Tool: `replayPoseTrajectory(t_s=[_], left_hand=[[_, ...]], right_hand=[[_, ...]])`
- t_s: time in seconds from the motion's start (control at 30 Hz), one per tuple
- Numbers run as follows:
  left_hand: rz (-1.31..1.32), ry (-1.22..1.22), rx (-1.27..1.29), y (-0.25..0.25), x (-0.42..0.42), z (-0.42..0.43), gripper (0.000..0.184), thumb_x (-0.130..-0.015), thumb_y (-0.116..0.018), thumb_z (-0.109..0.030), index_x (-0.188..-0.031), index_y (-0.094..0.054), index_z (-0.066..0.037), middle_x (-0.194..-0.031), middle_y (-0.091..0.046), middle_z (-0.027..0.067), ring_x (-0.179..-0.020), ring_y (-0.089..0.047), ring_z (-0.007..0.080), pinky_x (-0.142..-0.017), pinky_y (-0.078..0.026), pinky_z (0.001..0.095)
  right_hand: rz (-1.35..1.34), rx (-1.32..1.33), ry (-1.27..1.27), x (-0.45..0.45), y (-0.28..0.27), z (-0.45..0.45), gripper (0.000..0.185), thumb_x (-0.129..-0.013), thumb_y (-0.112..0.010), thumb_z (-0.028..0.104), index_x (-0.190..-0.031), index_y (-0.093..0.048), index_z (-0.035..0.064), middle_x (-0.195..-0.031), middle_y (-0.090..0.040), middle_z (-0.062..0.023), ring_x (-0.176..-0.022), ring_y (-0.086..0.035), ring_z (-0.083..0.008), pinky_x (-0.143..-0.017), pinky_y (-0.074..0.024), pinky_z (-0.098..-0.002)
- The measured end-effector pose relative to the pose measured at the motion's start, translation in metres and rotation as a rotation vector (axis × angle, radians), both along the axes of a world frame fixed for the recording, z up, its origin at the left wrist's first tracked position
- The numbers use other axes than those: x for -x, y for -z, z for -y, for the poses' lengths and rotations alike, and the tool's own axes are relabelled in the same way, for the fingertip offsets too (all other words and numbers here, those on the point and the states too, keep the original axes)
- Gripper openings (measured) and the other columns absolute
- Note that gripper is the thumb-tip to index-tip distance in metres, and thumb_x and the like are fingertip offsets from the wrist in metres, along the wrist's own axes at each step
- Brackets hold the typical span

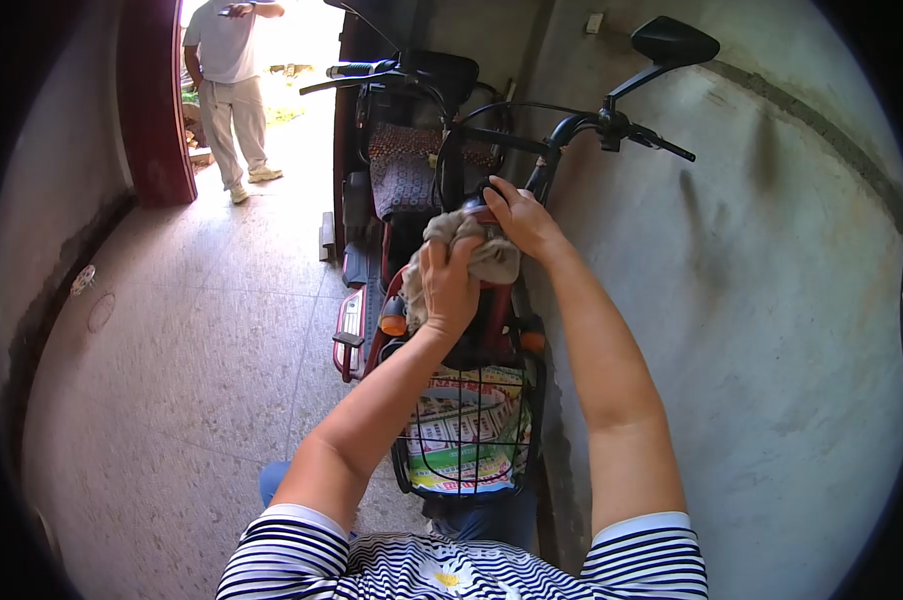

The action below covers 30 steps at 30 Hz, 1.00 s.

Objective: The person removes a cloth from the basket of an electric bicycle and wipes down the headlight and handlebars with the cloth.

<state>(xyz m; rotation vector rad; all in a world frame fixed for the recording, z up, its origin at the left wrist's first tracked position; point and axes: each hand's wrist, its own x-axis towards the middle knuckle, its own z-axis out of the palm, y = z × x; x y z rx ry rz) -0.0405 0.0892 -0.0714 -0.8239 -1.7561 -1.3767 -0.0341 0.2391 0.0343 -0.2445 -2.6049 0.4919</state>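
Directly in front of me stands an electric tricycle (496,310), its wire basket (459,493) pointing my way. My left hand (451,285) is closed on a crumpled beige cloth (491,262), pressed against the front below the handlebar. Just right of it, my right hand (519,220) rests on the tricycle's front, thumb side toward the dark rounded part; its finger grip is partly hidden. An orange turn signal (393,318) sits beside the cloth. Printed papers (461,425) line the basket.
A grey wall (751,330) runs close along the right. Handlebar mirrors (674,42) jut out above. A patterned seat cover (408,180) lies behind the handlebar. Tiled floor (201,350) spreads to the left, and a person (233,90) stands at the bright doorway.
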Motion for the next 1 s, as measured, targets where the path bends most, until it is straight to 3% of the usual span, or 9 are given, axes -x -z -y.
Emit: replayPoseTrajectory(t_s=[0.07, 0.2, 0.27, 0.47, 0.53, 0.6, 0.73, 0.93, 1.0], left_hand=[[-0.176, -0.074, 0.042, -0.007, 0.006, -0.004, 0.042, -0.066, -0.063, -0.002, -0.105, -0.065, -0.018, -0.109, -0.051, 0.0106, -0.102, -0.050, 0.0334, -0.086, -0.042, 0.0443], [-0.411, -0.138, 0.191, 0.043, 0.023, -0.012, 0.032, -0.073, -0.061, -0.010, -0.101, -0.067, -0.022, -0.106, -0.054, 0.0053, -0.102, -0.051, 0.0297, -0.088, -0.043, 0.0410], [-0.425, -0.138, 0.233, 0.059, 0.026, -0.012, 0.029, -0.075, -0.061, -0.013, -0.100, -0.068, -0.023, -0.106, -0.054, 0.0052, -0.103, -0.052, 0.0293, -0.088, -0.044, 0.0410], [-0.232, 0.167, 0.422, 0.056, 0.027, 0.010, 0.033, -0.075, -0.058, -0.003, -0.102, -0.067, -0.020, -0.102, -0.053, 0.0094, -0.102, -0.053, 0.0325, -0.087, -0.047, 0.0410], [-0.126, 0.240, 0.394, 0.047, 0.023, 0.022, 0.039, -0.072, -0.058, 0.002, -0.106, -0.064, -0.016, -0.106, -0.052, 0.0123, -0.103, -0.054, 0.0356, -0.087, -0.047, 0.0420], [-0.041, 0.226, 0.031, 0.034, 0.017, 0.026, 0.045, -0.070, -0.058, 0.005, -0.111, -0.060, -0.014, -0.112, -0.052, 0.0148, -0.104, -0.054, 0.0390, -0.087, -0.047, 0.0447], [0.037, 0.167, -0.081, 0.010, 0.006, 0.018, 0.044, -0.071, -0.050, 0.006, -0.112, -0.058, -0.007, -0.115, -0.056, 0.0202, -0.112, -0.052, 0.0422, -0.096, -0.043, 0.0428], [-0.006, 0.053, -0.138, -0.017, -0.006, -0.007, 0.043, -0.070, -0.054, 0.004, -0.108, -0.065, -0.012, -0.111, -0.059, 0.0148, -0.106, -0.055, 0.0371, -0.094, -0.044, 0.0425], [-0.351, -0.090, 0.059, -0.015, -0.010, -0.015, 0.045, -0.067, -0.057, 0.004, -0.108, -0.066, -0.015, -0.107, -0.060, 0.0113, -0.103, -0.055, 0.0333, -0.094, -0.043, 0.0428]], right_hand=[[0.004, -0.014, 0.001, 0.001, 0.001, -0.002, 0.065, -0.090, -0.038, 0.061, -0.141, -0.040, 0.0206, -0.132, -0.047, -0.0281, -0.121, -0.048, -0.0436, -0.103, -0.0381, -0.0447], [-0.001, -0.022, 0.015, -0.002, 0.000, 0.001, 0.065, -0.091, -0.038, 0.061, -0.142, -0.040, 0.0210, -0.132, -0.047, -0.0271, -0.120, -0.048, -0.0436, -0.102, -0.0387, -0.0453], [-0.029, -0.003, -0.002, -0.005, 0.003, 0.004, 0.061, -0.094, -0.042, 0.052, -0.139, -0.043, 0.0122, -0.129, -0.048, -0.0309, -0.123, -0.046, -0.0432, -0.104, -0.0365, -0.0410], [-0.037, 0.011, 0.007, -0.005, 0.006, 0.005, 0.059, -0.094, -0.041, 0.053, -0.140, -0.043, 0.0154, -0.132, -0.046, -0.0303, -0.123, -0.045, -0.0437, -0.104, -0.0361, -0.0413], [-0.015, 0.005, 0.013, -0.003, 0.007, 0.003, 0.060, -0.093, -0.039, 0.055, -0.141, -0.041, 0.0187, -0.135, -0.044, -0.0283, -0.123, -0.046, -0.0437, -0.104, -0.0372, -0.0436], [0.003, 0.002, 0.025, -0.004, 0.003, 0.003, 0.062, -0.092, -0.036, 0.058, -0.142, -0.039, 0.0220, -0.138, -0.043, -0.0263, -0.122, -0.047, -0.0437, -0.103, -0.0383, -0.0459], [0.035, 0.038, -0.120, 0.013, 0.015, -0.019, 0.055, -0.095, -0.034, 0.051, -0.144, -0.036, 0.0253, -0.145, -0.034, -0.0262, -0.129, -0.037, -0.0461, -0.108, -0.0317, -0.0469], [0.085, 0.207, -0.184, 0.035, 0.024, -0.042, 0.054, -0.097, -0.034, 0.049, -0.147, -0.031, 0.0274, -0.146, -0.030, -0.0265, -0.132, -0.032, -0.0472, -0.112, -0.0256, -0.0453], [0.035, 0.277, -0.195, 0.034, 0.023, -0.038, 0.049, -0.100, -0.041, 0.030, -0.141, -0.039, 0.0029, -0.120, -0.059, -0.0197, -0.114, -0.055, -0.0265, -0.100, -0.0391, -0.0325]])
